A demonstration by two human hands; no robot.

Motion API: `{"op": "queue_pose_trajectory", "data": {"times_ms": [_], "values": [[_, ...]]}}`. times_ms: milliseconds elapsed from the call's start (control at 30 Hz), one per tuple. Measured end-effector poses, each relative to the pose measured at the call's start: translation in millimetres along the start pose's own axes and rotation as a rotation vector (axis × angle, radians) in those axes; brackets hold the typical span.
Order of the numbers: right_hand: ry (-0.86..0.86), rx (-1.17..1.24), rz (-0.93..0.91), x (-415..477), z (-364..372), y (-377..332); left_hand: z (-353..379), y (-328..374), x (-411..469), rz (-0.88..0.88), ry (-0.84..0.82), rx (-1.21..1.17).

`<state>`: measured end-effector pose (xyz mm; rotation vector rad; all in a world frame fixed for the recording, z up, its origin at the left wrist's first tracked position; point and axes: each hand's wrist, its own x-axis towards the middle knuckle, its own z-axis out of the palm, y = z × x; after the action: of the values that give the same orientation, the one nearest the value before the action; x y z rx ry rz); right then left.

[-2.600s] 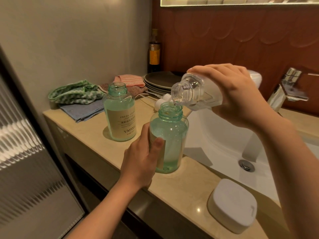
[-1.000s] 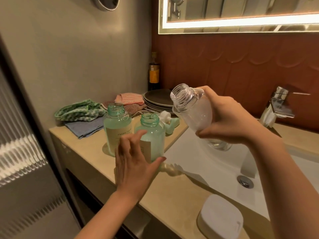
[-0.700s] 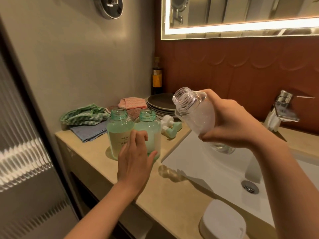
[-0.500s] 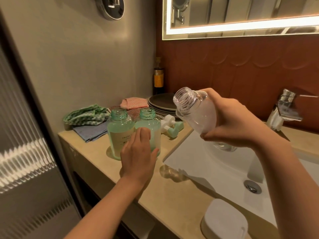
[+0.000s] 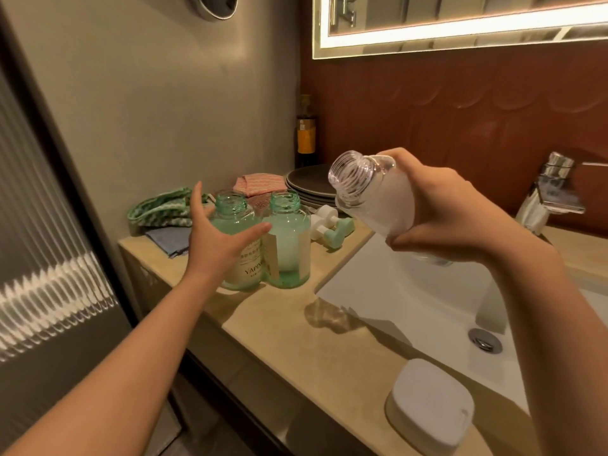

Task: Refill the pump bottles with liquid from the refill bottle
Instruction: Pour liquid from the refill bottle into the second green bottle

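Two green glass pump bottles stand uncapped side by side on the beige counter (image 5: 332, 350). The left pump bottle (image 5: 245, 255) carries a cream label. The right pump bottle (image 5: 289, 245) touches it. My left hand (image 5: 214, 235) is spread open in front of the left bottle, thumb and fingers on either side of it. My right hand (image 5: 437, 212) grips the clear refill bottle (image 5: 371, 195) above the sink edge, tilted, with its open mouth up and to the left. Two pump heads (image 5: 330, 225) lie behind the bottles.
A white sink basin (image 5: 411, 291) with a chrome faucet (image 5: 549, 195) lies at the right. A white soap box (image 5: 431, 406) sits near the front edge. Stacked dark plates (image 5: 306, 185), folded cloths (image 5: 167, 212) and a dark bottle (image 5: 306, 133) fill the back corner.
My right hand stopped pouring and raised the refill bottle. My left hand pushed the filled bottle back beside the labelled one, let go and shifted open to the left bottle.
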<state>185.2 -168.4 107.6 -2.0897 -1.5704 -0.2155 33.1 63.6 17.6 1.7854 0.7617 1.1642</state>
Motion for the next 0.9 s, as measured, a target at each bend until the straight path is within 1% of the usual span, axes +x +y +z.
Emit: {"op": "queue_pose_trajectory", "data": {"times_ms": [167,300,433,667,833,900], "values": [[-0.012,-0.012,0.003,0.5,1.7,-0.7,-2.4,-4.5,-14.0,0.047,0.045,-0.022],[-0.015,-0.014,0.003,0.9,2.5,-1.9,-7.2,-6.7,-34.5,0.081,0.052,0.026],[-0.034,-0.023,0.008,1.7,2.9,-1.8,-4.3,1.5,-57.2,0.062,0.000,0.019],[-0.050,-0.061,-0.011,2.4,6.1,-2.3,23.2,22.0,-105.5,0.113,-0.123,-0.067],[-0.071,-0.056,-0.016,3.2,7.1,0.1,37.0,23.1,-125.6,0.210,-0.202,-0.091],[-0.073,-0.057,-0.019,3.7,7.3,2.1,40.3,23.2,-128.8,0.200,-0.245,-0.082]]}}
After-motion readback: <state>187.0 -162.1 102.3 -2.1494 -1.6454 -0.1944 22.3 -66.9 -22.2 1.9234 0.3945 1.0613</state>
